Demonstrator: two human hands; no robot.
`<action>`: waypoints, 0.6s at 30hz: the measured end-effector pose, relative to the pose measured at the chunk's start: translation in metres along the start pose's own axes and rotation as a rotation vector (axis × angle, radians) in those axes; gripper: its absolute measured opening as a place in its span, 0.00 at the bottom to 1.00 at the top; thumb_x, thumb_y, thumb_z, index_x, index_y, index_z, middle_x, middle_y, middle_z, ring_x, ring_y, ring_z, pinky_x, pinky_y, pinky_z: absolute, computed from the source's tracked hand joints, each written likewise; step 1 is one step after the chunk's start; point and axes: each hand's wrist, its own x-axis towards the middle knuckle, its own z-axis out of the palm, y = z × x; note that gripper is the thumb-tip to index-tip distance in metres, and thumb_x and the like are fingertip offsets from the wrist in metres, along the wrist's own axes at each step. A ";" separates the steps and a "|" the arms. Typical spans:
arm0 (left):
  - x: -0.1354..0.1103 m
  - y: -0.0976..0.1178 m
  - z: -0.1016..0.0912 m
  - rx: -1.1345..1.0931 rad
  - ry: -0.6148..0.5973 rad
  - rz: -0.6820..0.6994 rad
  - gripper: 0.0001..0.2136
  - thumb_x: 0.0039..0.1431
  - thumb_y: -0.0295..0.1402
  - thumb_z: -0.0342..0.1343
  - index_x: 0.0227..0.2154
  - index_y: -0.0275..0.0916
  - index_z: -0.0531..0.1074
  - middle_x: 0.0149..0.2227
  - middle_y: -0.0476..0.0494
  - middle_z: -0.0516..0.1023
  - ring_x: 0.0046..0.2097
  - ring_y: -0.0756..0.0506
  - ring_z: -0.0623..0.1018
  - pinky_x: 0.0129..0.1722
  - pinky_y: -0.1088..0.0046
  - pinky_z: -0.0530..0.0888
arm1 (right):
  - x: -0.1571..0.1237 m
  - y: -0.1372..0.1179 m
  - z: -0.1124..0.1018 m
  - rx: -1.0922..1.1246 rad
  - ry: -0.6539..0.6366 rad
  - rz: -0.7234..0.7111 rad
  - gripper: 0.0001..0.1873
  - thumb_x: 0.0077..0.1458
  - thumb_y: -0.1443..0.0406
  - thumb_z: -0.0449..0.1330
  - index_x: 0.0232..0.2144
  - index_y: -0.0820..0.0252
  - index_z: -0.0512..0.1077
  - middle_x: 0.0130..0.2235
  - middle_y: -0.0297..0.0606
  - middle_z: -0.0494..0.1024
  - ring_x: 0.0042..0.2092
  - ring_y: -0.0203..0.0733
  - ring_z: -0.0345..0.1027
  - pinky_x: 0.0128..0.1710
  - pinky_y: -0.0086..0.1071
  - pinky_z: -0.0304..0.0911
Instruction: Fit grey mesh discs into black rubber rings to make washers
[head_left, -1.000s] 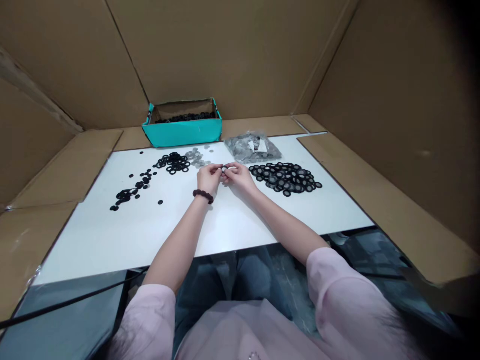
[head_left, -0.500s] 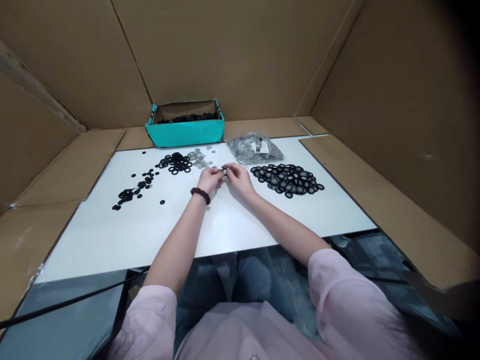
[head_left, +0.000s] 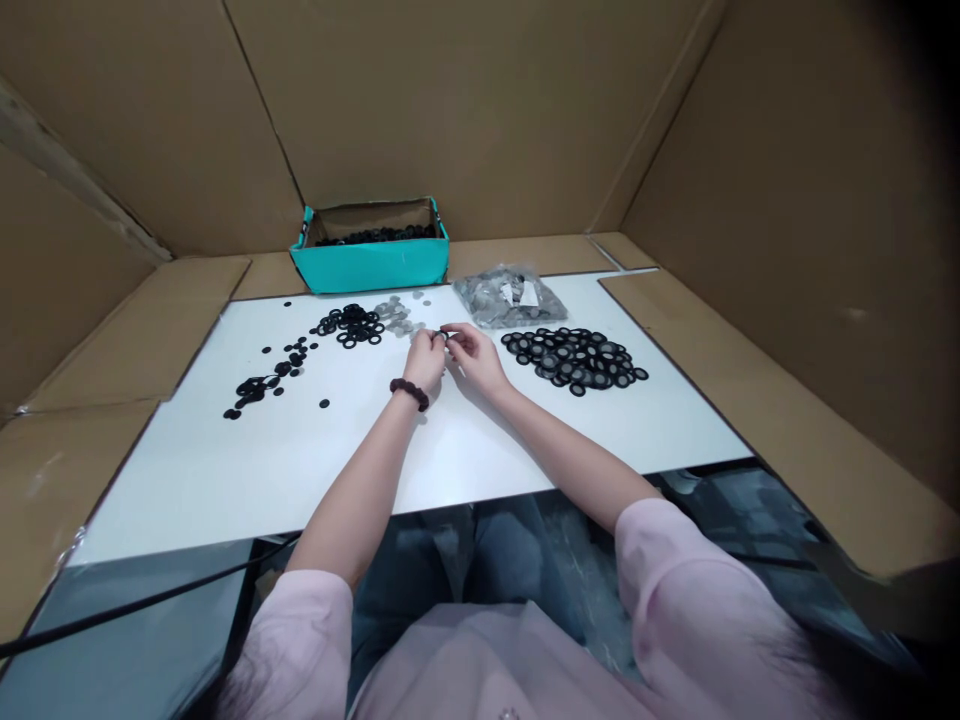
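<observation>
Between my two hands, above the white board, is a small black ring (head_left: 442, 336), partly covered by fingers. My left hand (head_left: 426, 360), with a dark band on the wrist, pinches its left side. The fingertips of my right hand (head_left: 475, 357) close on its other side. Whether a disc sits inside the ring I cannot make out. Left of my hands lie loose black rings (head_left: 352, 325) and thin grey discs (head_left: 396, 314). To the right spreads a heap of black rings with grey centres (head_left: 574, 358).
A turquoise box (head_left: 371, 268) holding many black pieces stands at the back. Beside it lies a clear bag of grey discs (head_left: 510, 296). Small black discs (head_left: 255, 388) are scattered over the left of the white board (head_left: 225, 490). Cardboard walls (head_left: 480, 120) enclose the board.
My left hand has turned more upright and shifted slightly right, its fingers closing in. The black ring is now tilted and shows more of its outline. My right hand barely moved.
</observation>
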 end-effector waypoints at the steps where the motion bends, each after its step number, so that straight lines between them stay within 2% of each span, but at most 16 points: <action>1: 0.000 0.000 0.001 -0.003 -0.007 -0.005 0.05 0.61 0.28 0.46 0.29 0.40 0.59 0.23 0.52 0.65 0.20 0.52 0.67 0.22 0.75 0.66 | 0.000 -0.001 0.000 0.014 -0.004 0.001 0.12 0.49 0.66 0.54 0.38 0.59 0.70 0.28 0.32 0.72 0.29 0.37 0.65 0.33 0.32 0.63; 8: 0.000 0.003 0.001 0.076 -0.087 0.001 0.08 0.62 0.28 0.45 0.26 0.41 0.58 0.22 0.52 0.64 0.22 0.51 0.67 0.24 0.74 0.64 | 0.001 0.003 0.004 0.099 0.074 0.124 0.11 0.46 0.68 0.54 0.36 0.57 0.65 0.24 0.27 0.67 0.26 0.34 0.62 0.29 0.28 0.61; 11: 0.000 0.004 -0.002 0.125 -0.082 0.034 0.08 0.61 0.26 0.46 0.25 0.40 0.59 0.21 0.52 0.65 0.24 0.51 0.66 0.26 0.74 0.63 | 0.003 0.001 0.001 0.041 0.035 0.103 0.08 0.47 0.68 0.52 0.33 0.58 0.66 0.24 0.28 0.67 0.25 0.34 0.61 0.30 0.29 0.60; 15: 0.000 0.004 -0.005 0.146 -0.115 0.039 0.09 0.58 0.26 0.49 0.23 0.40 0.60 0.20 0.52 0.65 0.24 0.50 0.66 0.26 0.75 0.61 | 0.003 -0.002 -0.005 -0.091 -0.029 0.040 0.09 0.49 0.68 0.50 0.32 0.59 0.68 0.23 0.29 0.66 0.25 0.36 0.59 0.30 0.30 0.59; 18: 0.002 0.001 -0.003 0.015 -0.080 0.004 0.09 0.56 0.25 0.50 0.22 0.40 0.61 0.19 0.52 0.63 0.23 0.51 0.65 0.25 0.75 0.61 | 0.001 0.000 -0.003 -0.121 -0.066 0.030 0.10 0.52 0.66 0.49 0.36 0.58 0.68 0.22 0.28 0.63 0.25 0.36 0.58 0.29 0.30 0.58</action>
